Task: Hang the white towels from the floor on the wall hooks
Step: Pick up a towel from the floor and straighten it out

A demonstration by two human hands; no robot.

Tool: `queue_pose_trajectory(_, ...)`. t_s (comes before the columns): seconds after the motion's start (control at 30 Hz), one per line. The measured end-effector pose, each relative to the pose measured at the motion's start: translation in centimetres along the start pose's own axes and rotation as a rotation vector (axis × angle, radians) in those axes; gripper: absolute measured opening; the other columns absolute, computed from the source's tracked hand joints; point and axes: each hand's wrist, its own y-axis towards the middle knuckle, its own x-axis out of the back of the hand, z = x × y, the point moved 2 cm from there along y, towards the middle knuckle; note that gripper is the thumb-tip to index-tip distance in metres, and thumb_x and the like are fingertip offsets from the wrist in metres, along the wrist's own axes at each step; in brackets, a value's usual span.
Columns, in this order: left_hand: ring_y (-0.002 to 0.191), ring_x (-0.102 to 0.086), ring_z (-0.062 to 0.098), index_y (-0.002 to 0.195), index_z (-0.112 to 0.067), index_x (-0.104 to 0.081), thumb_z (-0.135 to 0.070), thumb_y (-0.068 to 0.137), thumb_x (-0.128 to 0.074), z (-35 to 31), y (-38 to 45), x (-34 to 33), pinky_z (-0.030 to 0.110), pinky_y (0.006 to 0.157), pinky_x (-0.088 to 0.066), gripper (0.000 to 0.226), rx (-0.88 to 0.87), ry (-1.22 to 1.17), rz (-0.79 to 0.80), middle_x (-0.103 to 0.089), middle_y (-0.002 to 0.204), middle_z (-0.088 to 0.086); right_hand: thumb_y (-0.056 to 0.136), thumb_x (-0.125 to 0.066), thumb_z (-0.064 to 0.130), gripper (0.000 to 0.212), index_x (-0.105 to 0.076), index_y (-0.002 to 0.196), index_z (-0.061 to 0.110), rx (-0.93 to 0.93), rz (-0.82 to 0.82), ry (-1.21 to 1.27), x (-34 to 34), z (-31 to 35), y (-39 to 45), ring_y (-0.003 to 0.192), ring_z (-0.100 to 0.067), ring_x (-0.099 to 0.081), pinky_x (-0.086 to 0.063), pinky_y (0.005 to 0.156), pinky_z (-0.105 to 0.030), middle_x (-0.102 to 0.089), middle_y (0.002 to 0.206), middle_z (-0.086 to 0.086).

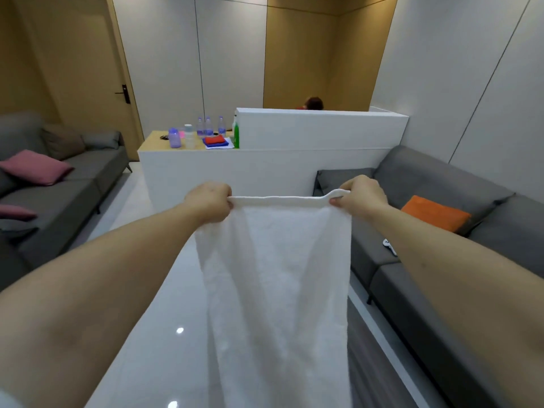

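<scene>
the left hand (209, 201) and the right hand (360, 195) are each pinching a top corner of a white towel (275, 275), holding its upper edge stretched taut between them at arm's length. the towel is hanging straight down in front of the person, above the glossy floor (153, 334), between two grey sofas (435, 184).

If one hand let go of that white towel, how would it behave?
Likely floppy: the white terry towel hangs in soft folds below its stretched top edge. It would probably swing down from the left hand or right hand, and seems light, held by corner pinches.
</scene>
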Motion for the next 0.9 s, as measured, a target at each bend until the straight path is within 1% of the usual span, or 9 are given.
queue_pose_trajectory(0.1, 0.083, -0.054, 0.026, 0.09, -0.021, -0.058, -0.041, 0.095, -0.052, 1.2, 4.8, 1.8, 0.034, 0.069, -0.047, 0.021, 0.029, 0.046, -0.135, -0.056, 0.089, 0.004, 0.077, -0.078, 0.028, 0.008, -0.074, 0.075, 0.022, -0.028, -0.094, 0.094, -0.1, 1.6, 5.5, 0.07, -0.013, -0.059, -0.052, 0.069, -0.031, -0.066, 0.075, 0.004)
queue_pose_trajectory(0.17, 0.081, -0.051, 0.027, 0.09, -0.021, -0.057, -0.04, 0.096, -0.051, 1.7, 7.6, 4.0, 0.033, 0.065, -0.04, 0.021, 0.054, 0.022, -0.263, -0.053, 0.086, 0.005, 0.079, -0.08, 0.023, 0.014, -0.069, 0.069, 0.021, -0.033, -0.149, 0.219, 0.5, 2.8, 8.9, 0.074, -0.013, -0.061, -0.055, 0.075, -0.034, -0.065, 0.075, 0.005)
queue_pose_trajectory(0.23, 0.085, -0.052, 0.033, 0.091, -0.02, -0.059, -0.032, 0.096, -0.051, 1.8, 9.5, 6.2, 0.034, 0.067, -0.039, 0.015, 0.062, -0.015, -0.368, -0.053, 0.087, 0.008, 0.083, -0.076, 0.017, 0.017, -0.068, 0.069, 0.022, -0.025, -0.201, 0.331, 1.4, 4.1, 11.4, 0.083, -0.02, -0.066, -0.059, 0.077, -0.035, -0.067, 0.084, 0.0)
queue_pose_trajectory(0.3, 0.085, -0.052, 0.034, 0.092, -0.021, -0.059, -0.021, 0.094, -0.051, 1.8, 11.1, 8.3, 0.037, 0.074, -0.041, 0.009, 0.066, -0.027, -0.47, -0.054, 0.086, 0.008, 0.086, -0.072, 0.012, 0.02, -0.067, 0.07, 0.023, -0.004, -0.261, 0.446, 2.4, 5.1, 13.3, 0.08, -0.022, -0.069, -0.061, 0.066, -0.031, -0.067, 0.086, -0.001)
queue_pose_trajectory(0.37, 0.077, -0.05, 0.034, 0.092, -0.016, -0.06, -0.011, 0.091, -0.049, 1.7, 12.0, 9.7, 0.037, 0.069, -0.041, 0.012, 0.083, -0.025, -0.556, -0.058, 0.086, 0.012, 0.086, -0.072, 0.014, 0.023, -0.065, 0.068, 0.027, 0.038, -0.325, 0.452, 3.2, 5.4, 14.3, 0.073, -0.017, -0.07, -0.057, 0.06, -0.023, -0.067, 0.083, 0.001)
queue_pose_trajectory(0.43, 0.073, -0.05, 0.034, 0.092, -0.013, -0.062, -0.007, 0.089, -0.048, 1.4, 12.4, 10.0, 0.036, 0.062, -0.038, 0.015, 0.082, -0.016, -0.604, -0.061, 0.087, 0.017, 0.086, -0.071, 0.014, 0.025, -0.065, 0.068, 0.029, 0.074, -0.347, 0.471, 3.5, 4.8, 14.6, 0.07, -0.015, -0.07, -0.058, 0.064, -0.023, -0.069, 0.081, 0.001)
queue_pose_trajectory(0.6, 0.082, -0.057, 0.036, 0.093, -0.017, -0.063, -0.008, 0.09, -0.051, -0.8, 10.0, 5.7, 0.034, 0.061, -0.034, 0.015, 0.067, -0.026, -0.646, -0.064, 0.091, 0.015, 0.084, -0.067, 0.012, 0.008, -0.074, 0.08, 0.016, 0.124, -0.267, 0.419, 0.9, -0.5, 12.8, 0.08, -0.021, -0.07, -0.057, 0.083, -0.041, -0.072, 0.08, -0.005)
queue_pose_trajectory(0.73, 0.078, -0.053, 0.033, 0.091, -0.02, -0.062, -0.01, 0.09, -0.052, -3.0, 4.5, -1.1, 0.033, 0.063, -0.033, 0.014, 0.101, -0.025, -0.553, -0.064, 0.09, 0.014, 0.079, -0.066, 0.012, 0.011, -0.077, 0.08, 0.012, 0.163, -0.249, 0.331, -2.0, -6.9, 8.1, 0.077, -0.017, -0.066, -0.049, 0.073, -0.028, -0.074, 0.077, -0.008)
queue_pose_trajectory(0.9, 0.069, -0.047, 0.025, 0.086, -0.024, -0.066, -0.007, 0.085, -0.052, -6.2, -4.7, -11.3, 0.029, 0.061, -0.032, 0.022, 0.177, -0.001, -0.37, -0.064, 0.081, 0.005, 0.081, -0.067, 0.01, 0.011, -0.077, 0.081, 0.014, 0.112, -0.006, 0.264, -6.4, -16.4, 0.1, 0.077, -0.019, -0.065, -0.045, 0.071, -0.024, -0.073, 0.076, -0.005)
